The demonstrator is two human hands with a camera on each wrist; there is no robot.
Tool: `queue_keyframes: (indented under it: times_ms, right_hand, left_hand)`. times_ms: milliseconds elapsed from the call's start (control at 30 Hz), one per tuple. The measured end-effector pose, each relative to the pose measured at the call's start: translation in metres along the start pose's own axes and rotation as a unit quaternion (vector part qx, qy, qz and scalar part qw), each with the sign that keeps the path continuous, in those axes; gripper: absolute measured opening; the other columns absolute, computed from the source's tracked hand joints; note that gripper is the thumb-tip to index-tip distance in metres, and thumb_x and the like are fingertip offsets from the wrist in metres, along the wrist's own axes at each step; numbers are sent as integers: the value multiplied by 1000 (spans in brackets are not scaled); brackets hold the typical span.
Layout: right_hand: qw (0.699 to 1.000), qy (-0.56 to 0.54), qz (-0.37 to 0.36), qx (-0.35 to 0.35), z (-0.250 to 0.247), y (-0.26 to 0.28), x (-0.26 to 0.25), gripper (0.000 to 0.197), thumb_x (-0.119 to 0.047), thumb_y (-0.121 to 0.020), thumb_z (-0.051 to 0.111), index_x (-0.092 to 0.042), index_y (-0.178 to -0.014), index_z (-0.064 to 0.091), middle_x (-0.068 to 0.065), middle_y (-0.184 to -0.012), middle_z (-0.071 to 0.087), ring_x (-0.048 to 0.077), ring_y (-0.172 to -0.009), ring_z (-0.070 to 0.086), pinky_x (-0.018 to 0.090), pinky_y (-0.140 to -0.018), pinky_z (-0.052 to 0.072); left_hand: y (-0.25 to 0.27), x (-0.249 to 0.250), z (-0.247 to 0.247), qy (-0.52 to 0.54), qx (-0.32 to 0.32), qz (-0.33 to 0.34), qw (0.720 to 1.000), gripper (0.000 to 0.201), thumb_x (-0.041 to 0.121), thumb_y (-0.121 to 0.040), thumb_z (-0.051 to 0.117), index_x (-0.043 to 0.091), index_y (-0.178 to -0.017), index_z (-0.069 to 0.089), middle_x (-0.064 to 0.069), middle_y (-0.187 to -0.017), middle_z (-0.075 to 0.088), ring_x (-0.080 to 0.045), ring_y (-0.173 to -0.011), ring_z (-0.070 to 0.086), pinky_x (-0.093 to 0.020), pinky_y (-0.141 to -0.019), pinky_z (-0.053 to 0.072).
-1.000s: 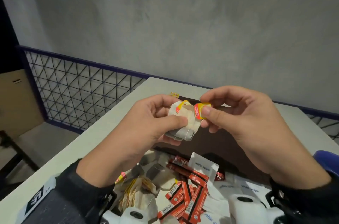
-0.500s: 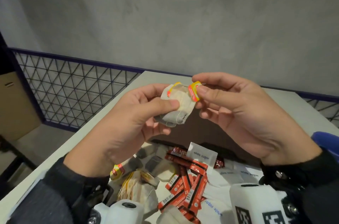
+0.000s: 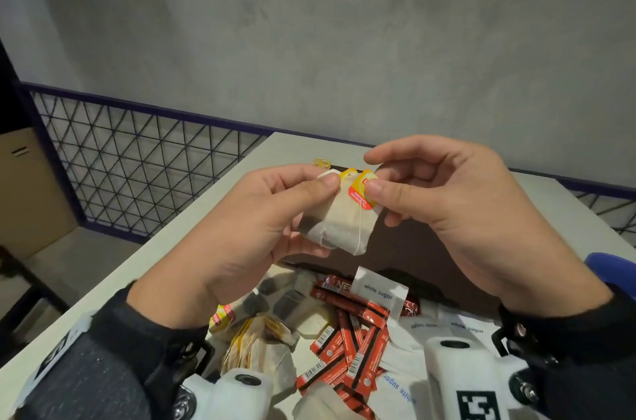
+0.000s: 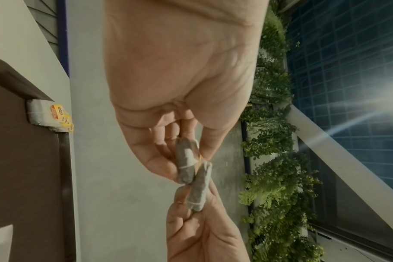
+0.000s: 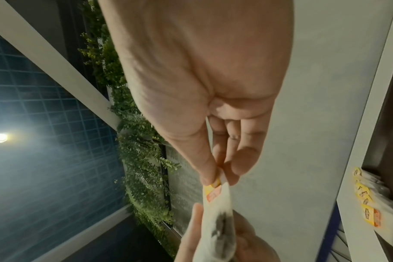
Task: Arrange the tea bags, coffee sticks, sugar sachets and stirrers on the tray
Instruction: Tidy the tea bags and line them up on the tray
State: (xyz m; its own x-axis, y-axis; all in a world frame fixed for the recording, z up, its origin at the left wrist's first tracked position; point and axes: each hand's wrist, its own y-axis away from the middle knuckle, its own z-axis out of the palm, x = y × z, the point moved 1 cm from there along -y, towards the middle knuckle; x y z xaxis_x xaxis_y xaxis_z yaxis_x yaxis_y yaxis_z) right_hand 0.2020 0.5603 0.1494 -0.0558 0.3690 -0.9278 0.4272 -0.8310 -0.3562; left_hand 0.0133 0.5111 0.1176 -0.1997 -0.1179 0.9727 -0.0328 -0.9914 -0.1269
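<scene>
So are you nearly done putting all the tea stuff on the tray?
Not nearly. A few yellow-tagged tea bags already sit at the dark brown tray's far corner. The left hand and right hand are holding paper tea bags above it. The red coffee sticks, white sugar sachets and more tea bags are piled unsorted nearer the person. No stirrers show.

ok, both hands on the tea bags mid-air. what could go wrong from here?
1. The right hand pinches only a paper tag on a thin string; pulling may tear it off.
2. The left hand holds two tea bags by an edge; one could drop into the mixed pile below.
</scene>
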Motion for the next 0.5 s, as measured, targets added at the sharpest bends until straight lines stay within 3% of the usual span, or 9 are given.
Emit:
queue_keyframes:
  times_ms: [167,300,400,433,500]
  right_hand:
    - [1000,-3,-2,-3,-3,0,-3,31,-2,-68,81,-6,-99,75,12,-77,72,25,-64,64,26,-58,56]
    - [999,10,-24,-19,-2,3,-11,32,-1,-67,81,-7,-98,74,10,-75,71,20,-61,62,24,-59,56]
    - [998,26,-38,-45,4,6,-14,32,4,-69,82,-8,-97,74,15,-78,71,23,-65,62,26,-61,58]
    - [997,44,-44,-48,6,7,-14,32,5,-70,82,-10,-97,74,16,-79,71,23,-67,62,28,-63,60]
    - [994,83,-50,-40,8,6,-12,33,6,-72,83,-14,-97,74,16,-81,70,22,-68,62,32,-67,61]
  left_hand:
    - [-1,-2,-1,-18,36,10,999,13,24,-87,70,16,-88,80,-8,-93,79,-16,-76,74,-26,-62,58]
    - [-4,-5,0,-32,92,37,995,13,19,-91,71,11,-93,81,-9,-91,80,-15,-79,74,-18,-57,54]
    - [-3,-7,2,-48,94,48,993,13,20,-89,73,15,-97,81,-4,-84,79,-11,-73,72,-16,-56,51]
    - [-3,-7,3,-51,89,52,993,13,18,-89,73,18,-98,81,-6,-79,76,-10,-70,71,-18,-57,51]
    - [-1,-6,4,-46,83,62,994,19,12,-88,74,24,-101,79,-24,-86,71,-16,-73,70,-24,-57,52]
